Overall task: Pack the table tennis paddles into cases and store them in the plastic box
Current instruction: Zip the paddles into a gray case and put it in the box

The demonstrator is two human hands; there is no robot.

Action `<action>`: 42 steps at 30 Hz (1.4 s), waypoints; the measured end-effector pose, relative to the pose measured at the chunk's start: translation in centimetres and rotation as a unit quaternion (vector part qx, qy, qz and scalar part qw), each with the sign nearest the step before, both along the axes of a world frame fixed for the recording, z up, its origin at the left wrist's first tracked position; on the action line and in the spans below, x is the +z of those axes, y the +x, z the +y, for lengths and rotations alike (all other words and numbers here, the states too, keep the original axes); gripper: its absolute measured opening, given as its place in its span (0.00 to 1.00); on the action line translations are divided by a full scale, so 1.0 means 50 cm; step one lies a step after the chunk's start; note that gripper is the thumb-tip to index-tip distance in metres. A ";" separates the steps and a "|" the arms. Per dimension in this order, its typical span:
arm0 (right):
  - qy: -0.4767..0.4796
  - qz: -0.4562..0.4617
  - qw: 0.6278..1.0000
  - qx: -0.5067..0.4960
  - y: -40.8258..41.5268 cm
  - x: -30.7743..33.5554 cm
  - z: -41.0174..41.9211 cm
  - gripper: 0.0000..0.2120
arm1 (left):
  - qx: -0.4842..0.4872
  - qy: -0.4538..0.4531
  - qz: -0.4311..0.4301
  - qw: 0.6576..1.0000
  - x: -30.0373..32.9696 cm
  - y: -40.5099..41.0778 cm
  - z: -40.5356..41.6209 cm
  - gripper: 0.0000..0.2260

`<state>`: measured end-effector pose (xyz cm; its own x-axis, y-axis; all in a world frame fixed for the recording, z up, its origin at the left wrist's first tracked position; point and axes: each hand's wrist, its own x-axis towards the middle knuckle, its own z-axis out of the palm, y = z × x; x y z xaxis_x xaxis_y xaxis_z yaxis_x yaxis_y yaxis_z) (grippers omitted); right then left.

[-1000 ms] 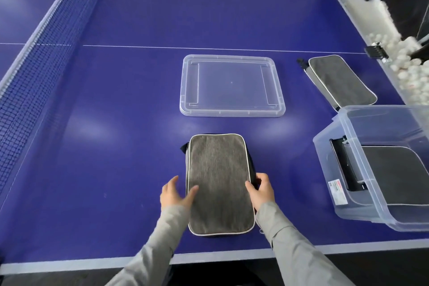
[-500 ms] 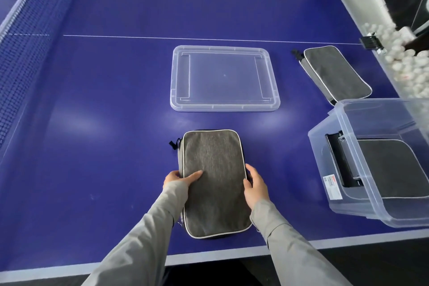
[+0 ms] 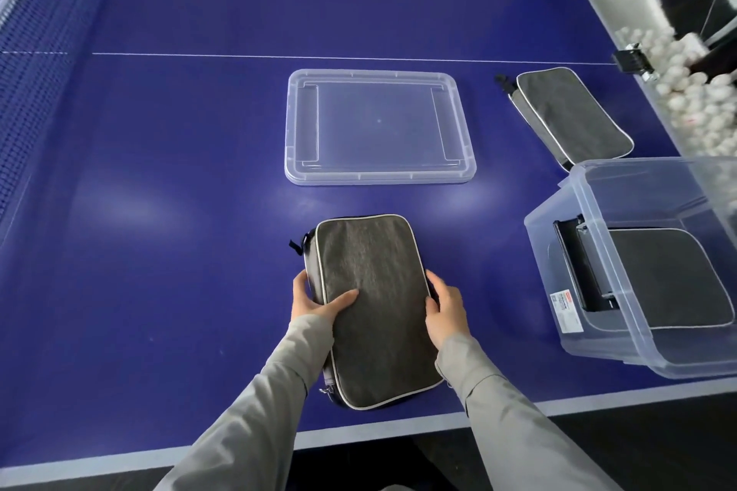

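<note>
A grey paddle case (image 3: 375,303) with white piping lies closed near the front edge of the blue table (image 3: 159,211). My left hand (image 3: 315,299) grips its left edge, thumb on top. My right hand (image 3: 444,309) holds its right edge. At the right stands the clear plastic box (image 3: 558,251), with another grey case (image 3: 670,283) lying inside. A third grey case (image 3: 574,112) lies on the table behind the box. No bare paddle is visible.
The box's clear lid (image 3: 379,128) lies flat in the middle of the table. The net (image 3: 36,52) runs along the left. A bin of white balls (image 3: 686,84) hangs off the right edge, next to a black clip (image 3: 632,60).
Both hands have slid forward along the case's sides and closed on its edges. The case has tilted slightly, its near end turned to the right.
</note>
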<state>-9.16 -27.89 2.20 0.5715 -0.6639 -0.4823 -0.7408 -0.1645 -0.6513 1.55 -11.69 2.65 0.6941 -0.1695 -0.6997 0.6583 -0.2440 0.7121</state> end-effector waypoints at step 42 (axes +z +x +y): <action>-0.332 -0.209 0.919 0.032 -0.064 0.120 0.094 0.09 | 0.320 -0.056 0.021 0.945 0.139 0.033 0.014 0.34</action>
